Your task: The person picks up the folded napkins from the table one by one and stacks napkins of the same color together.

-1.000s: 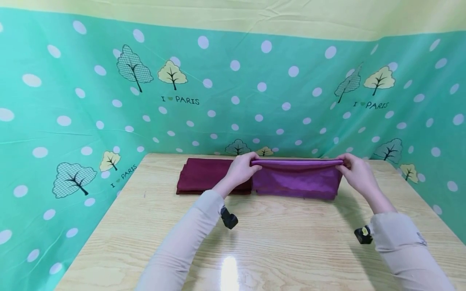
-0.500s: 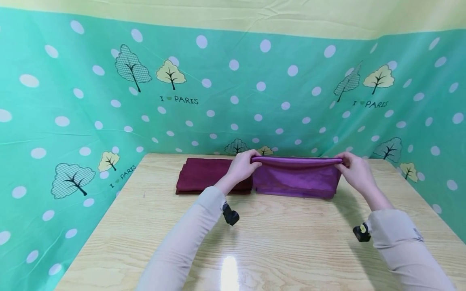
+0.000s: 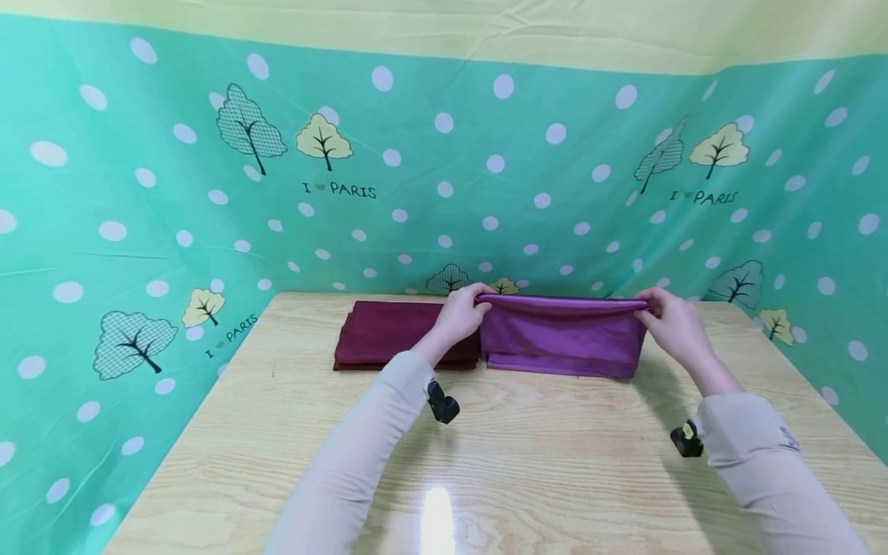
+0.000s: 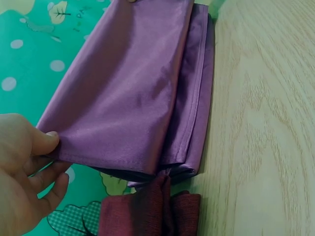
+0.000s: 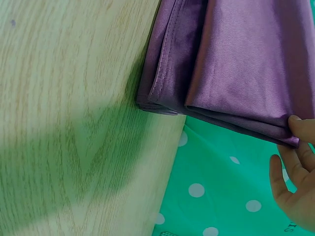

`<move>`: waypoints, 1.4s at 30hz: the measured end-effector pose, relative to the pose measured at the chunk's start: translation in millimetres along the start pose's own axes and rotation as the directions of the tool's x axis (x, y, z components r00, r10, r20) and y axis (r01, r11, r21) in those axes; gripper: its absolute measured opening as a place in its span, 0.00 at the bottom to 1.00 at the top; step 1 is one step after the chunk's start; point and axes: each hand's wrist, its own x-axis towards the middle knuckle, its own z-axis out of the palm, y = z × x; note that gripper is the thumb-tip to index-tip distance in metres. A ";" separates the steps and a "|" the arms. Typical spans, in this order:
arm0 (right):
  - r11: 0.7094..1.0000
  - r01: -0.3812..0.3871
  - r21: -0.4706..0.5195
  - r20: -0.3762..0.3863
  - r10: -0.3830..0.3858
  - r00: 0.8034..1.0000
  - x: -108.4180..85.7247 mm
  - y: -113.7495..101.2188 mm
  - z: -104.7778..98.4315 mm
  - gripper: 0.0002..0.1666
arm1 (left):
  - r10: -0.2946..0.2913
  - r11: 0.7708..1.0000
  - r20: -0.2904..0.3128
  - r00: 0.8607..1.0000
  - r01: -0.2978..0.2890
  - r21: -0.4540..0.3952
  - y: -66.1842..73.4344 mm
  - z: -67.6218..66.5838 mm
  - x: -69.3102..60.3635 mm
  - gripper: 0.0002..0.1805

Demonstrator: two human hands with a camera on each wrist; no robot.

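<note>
A folded purple cloth stands raised at the back of the table, its upper edge stretched between my two hands. My left hand pinches its left upper corner between thumb and fingers; the left wrist view shows the thumb on top of the cloth. At the right upper corner, my right hand pinches the same edge. Layers and a stitched hem show along the cloth's lower side in the right wrist view. Just left of it lies a folded dark red cloth, partly hidden behind my left hand and close against the purple one.
Under everything is a light wooden table. A green curtain with white dots and printed trees hangs along its back and sides. Each sleeve carries a small black wrist camera, the left one hanging low over the wood.
Both hands have raised the upper edge of the purple cloth slightly, and its lower edge has shifted up a little. The dark red cloth stays where it was.
</note>
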 end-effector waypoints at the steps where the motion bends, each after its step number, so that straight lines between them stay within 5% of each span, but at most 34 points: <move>1: 1.000 0.000 0.001 0.003 0.000 1.000 0.8 0.1 0.4 0.14 | -0.002 1.000 0.000 1.000 0.002 0.000 -1.3 0.8 0.7 0.13; 23: 1.000 -0.023 -0.015 -0.002 0.023 1.000 9.6 7.2 8.0 0.12 | -0.069 0.996 -0.081 0.994 0.064 -0.067 -8.1 13.7 9.2 0.12; 42: 0.997 -0.071 0.003 0.030 0.071 0.997 10.4 16.6 22.5 0.16 | -0.107 0.988 -0.065 0.992 0.099 -0.117 -22.9 29.8 15.9 0.15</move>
